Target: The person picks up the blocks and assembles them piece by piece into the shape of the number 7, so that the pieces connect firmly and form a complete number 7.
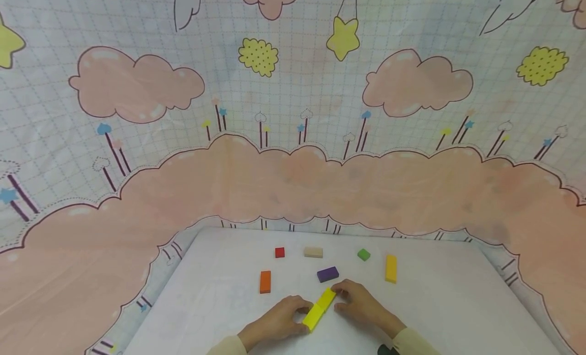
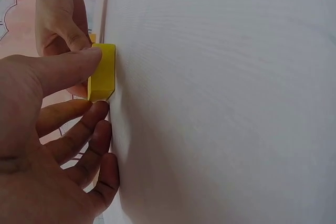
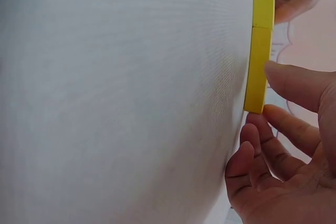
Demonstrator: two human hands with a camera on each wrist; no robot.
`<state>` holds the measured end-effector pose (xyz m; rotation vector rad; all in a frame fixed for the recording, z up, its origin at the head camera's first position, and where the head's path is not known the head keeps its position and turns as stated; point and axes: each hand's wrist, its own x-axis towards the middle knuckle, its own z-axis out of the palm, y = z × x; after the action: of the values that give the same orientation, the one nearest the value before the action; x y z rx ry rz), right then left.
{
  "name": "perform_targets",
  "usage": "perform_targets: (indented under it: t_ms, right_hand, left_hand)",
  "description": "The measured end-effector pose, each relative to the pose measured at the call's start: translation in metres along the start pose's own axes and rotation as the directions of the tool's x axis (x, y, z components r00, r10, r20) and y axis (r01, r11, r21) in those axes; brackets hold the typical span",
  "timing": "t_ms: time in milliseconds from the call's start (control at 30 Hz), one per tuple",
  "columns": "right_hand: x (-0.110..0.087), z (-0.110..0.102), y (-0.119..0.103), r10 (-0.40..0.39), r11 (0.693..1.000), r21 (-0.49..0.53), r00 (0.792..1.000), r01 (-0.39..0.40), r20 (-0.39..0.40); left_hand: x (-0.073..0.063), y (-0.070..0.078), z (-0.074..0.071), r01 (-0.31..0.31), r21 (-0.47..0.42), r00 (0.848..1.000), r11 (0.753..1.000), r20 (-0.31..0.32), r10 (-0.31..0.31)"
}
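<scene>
Two bright yellow blocks meet end to end in one slanting line on the white table in the head view. My left hand (image 1: 281, 318) holds the nearer yellow block (image 1: 313, 318) between thumb and index finger, by its outer end. In the left wrist view the thumb lies along this block (image 2: 104, 69) and the other fingers curl beneath. At the farther yellow block (image 1: 327, 297), my right hand (image 1: 361, 303) has its thumb and index finger around the outer end. The right wrist view shows the seam between that block (image 3: 258, 72) and its neighbour.
Beyond the hands lie a purple block (image 1: 327, 274), an orange block (image 1: 265, 282), a red cube (image 1: 280, 253), a beige block (image 1: 313, 252), a green block (image 1: 363, 255) and a deeper yellow block (image 1: 391, 268). A cloud-patterned cloth (image 1: 274, 187) rises behind the table.
</scene>
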<state>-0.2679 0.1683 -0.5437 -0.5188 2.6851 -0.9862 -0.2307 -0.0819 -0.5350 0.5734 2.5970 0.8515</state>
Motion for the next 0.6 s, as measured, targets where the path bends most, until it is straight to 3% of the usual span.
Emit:
perform_targets:
  t_ms: [600]
  right_hand:
    - [-0.004, -0.004, 0.001, 0.037, 0.999, -0.036, 0.999, -0.037, -0.016]
  left_hand:
    - [0.010, 0.012, 0.009, -0.036, 0.026, 0.999, 0.999, 0.033, 0.035]
